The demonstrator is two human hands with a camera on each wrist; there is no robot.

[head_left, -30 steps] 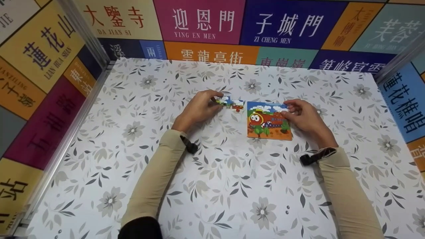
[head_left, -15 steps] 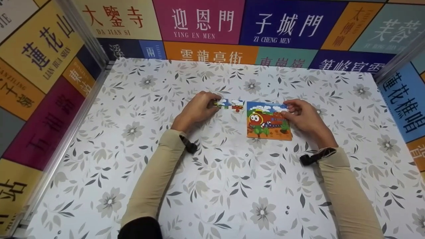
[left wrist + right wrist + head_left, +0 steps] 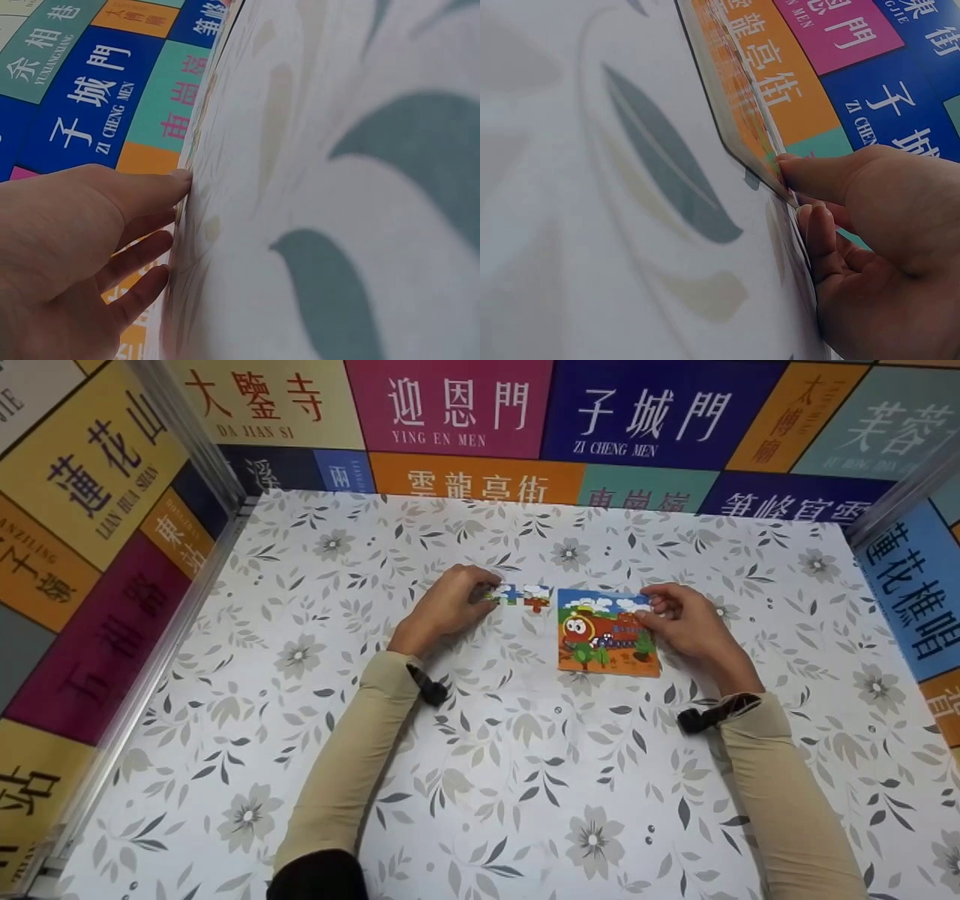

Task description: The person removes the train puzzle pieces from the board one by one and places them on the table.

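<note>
At the table's upper middle, my left hand [image 3: 451, 601] holds the left end of a short row of jigsaw puzzle pieces [image 3: 535, 596] between thumb and fingers. The pieces show clouds and blue sky. In the left wrist view my left hand [image 3: 90, 232] has its fingertips low at the tabletop, seen nearly edge-on. To the right lies a square picture board [image 3: 604, 641] with a red cartoon train. My right hand [image 3: 690, 626] pinches its upper right edge. In the right wrist view, the thumb lies on the board [image 3: 739, 127] and curled fingers meet its edge.
A white cloth with grey leaves and flowers covers the table [image 3: 480, 780]. Colourful panels [image 3: 450, 409] with lettering stand behind it and along both sides. A black camera strap [image 3: 429, 688] sits on each wrist.
My left hand has shifted slightly at the left end of the puzzle row, its index finger lower and nearer the thumb. The right hand and the picture board have stayed put.
</note>
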